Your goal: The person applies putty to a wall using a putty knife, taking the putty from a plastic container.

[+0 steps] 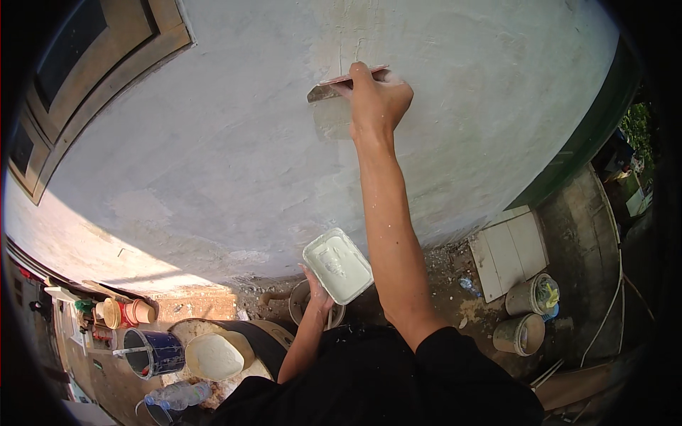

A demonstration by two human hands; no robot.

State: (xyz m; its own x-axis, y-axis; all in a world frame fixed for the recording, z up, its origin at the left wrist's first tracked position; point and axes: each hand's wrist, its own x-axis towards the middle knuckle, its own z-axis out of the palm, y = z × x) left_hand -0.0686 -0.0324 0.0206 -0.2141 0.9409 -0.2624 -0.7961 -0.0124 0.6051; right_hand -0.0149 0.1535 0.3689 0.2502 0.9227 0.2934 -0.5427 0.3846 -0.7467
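Observation:
My right hand [380, 98] is raised against the pale wall [249, 142], its fingers closed round a flat, wide-bladed scraper [328, 90]. The blade meets the wall, and a damp, darker patch shows just beneath it. Lower down, my left hand [317, 290] supports a shallow rectangular tray [339, 264] from its left side and underneath. White, creamy filler coats the inside of the tray, with a rougher lump in the middle. Most of the left fingers are hidden behind the tray.
Left of me stand a drum bearing a bowl [214, 356] of white paste, a dark blue bucket [158, 353] and a plastic bottle [177, 395]. Two dirty buckets [520, 335] and leaning tiles [508, 254] are at right. A wooden window frame [106, 67] is at upper left.

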